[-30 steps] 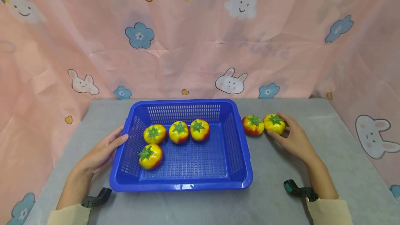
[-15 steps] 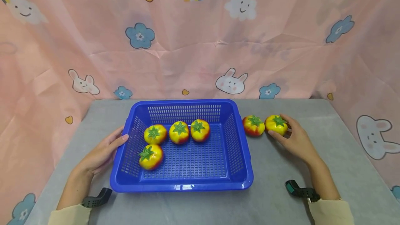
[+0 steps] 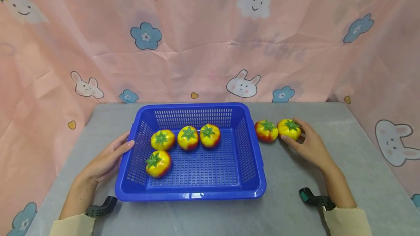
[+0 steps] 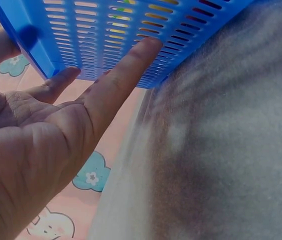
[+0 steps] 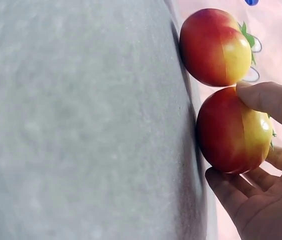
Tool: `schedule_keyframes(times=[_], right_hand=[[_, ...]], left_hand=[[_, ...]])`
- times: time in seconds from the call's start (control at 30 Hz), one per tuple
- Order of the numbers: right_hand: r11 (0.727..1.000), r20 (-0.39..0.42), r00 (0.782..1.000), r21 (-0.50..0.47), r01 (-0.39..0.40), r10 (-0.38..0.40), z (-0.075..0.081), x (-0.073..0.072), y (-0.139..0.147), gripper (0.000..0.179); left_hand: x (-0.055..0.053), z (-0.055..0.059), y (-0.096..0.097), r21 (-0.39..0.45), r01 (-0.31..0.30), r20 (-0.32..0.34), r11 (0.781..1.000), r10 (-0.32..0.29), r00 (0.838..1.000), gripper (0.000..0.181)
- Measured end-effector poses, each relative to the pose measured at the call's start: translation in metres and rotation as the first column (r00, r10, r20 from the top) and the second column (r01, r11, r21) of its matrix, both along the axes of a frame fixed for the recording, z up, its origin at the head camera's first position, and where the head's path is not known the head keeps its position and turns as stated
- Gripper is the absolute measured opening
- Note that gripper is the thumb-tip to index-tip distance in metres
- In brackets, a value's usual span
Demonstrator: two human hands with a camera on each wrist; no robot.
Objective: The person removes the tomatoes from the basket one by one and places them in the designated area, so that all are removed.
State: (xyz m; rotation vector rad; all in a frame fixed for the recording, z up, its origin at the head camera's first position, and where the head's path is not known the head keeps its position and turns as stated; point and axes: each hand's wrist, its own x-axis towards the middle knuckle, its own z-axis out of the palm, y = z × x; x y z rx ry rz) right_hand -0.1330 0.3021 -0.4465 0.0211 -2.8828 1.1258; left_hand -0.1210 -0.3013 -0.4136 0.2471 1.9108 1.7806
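Behind everything, a creased pink fabric backdrop [image 3: 190, 61], printed with blue flowers [image 3: 146, 36] and white rabbits [image 3: 242, 87]. Hangs down to the far edge of a flat grey table [image 3: 282, 199]. On the table, left of centre, a blue rectangular plastic basket [image 3: 223, 195] with slotted walls. Stands with one long side nearest the person.

Next in size, at the basket's left side, the left hand [image 3: 105, 159]. Clamped on the basket, with thumb over the rim and fingers spread against the outer wall. Well apart, beyond the basket's right side, the right hand [image 3: 308, 145]. Clamped on a glossy, round, yellow-and-red fruit [image 3: 288, 130], between thumb on the near side and fingers on the far side. Cannot tell whether resting on the table or slightly raised.

Below the hands, cream fabric sleeves [image 3: 347, 221] and curved black wrist bands [image 3: 102, 207].

Between held fruit and basket, a second fruit [image 3: 266, 132] of the same kind. Sits just beside both.

Inside the basket, four more alike: three in a row towards the back, namely a left fruit [image 3: 163, 140], a middle fruit [image 3: 188, 138] and a right fruit [image 3: 210, 136], plus a front fruit [image 3: 159, 165] near the left wall.

Smallest of all, green star-shaped leaf caps [image 3: 291, 125] on top of the fruits.
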Motion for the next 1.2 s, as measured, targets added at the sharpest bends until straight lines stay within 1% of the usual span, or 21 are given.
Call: schedule_keyframes(times=[0.27,0.47,0.67,0.83,1.0,1.2], right_hand=[[1.0,0.028,1.0,-0.001,0.0,0.0,0.002,0.001,-0.003,0.09],[1.0,0.001,1.0,0.0,-0.002,0.002,0.005,0.002,-0.003,0.092],[1.0,-0.013,1.0,0.007,0.019,-0.019,0.014,0.004,-0.005,0.096],[1.0,-0.044,0.999,0.008,0.018,-0.018,0.02,0.007,-0.005,0.098],[1.0,-0.067,0.998,0.026,0.017,-0.015,0.027,0.009,-0.006,0.096],[0.999,-0.116,0.993,0.048,-0.015,0.021,0.037,0.01,-0.012,0.088]], left_hand=[[0.0,0.0,-0.002,0.021,0.013,0.008,1.0,-0.013,1.0,0.07],[0.0,-0.001,-0.004,0.03,0.011,0.013,0.999,-0.012,1.0,0.072],[0.0,-0.001,-0.002,0.02,0.006,0.009,1.0,-0.006,1.0,0.072],[-0.001,0.0,0.0,0.021,0.011,0.012,1.0,-0.011,1.0,0.071],[-0.003,-0.001,0.0,0.037,0.027,0.012,0.999,-0.028,1.0,0.07],[-0.001,-0.001,-0.002,0.041,0.019,0.013,0.999,-0.019,1.0,0.071]])
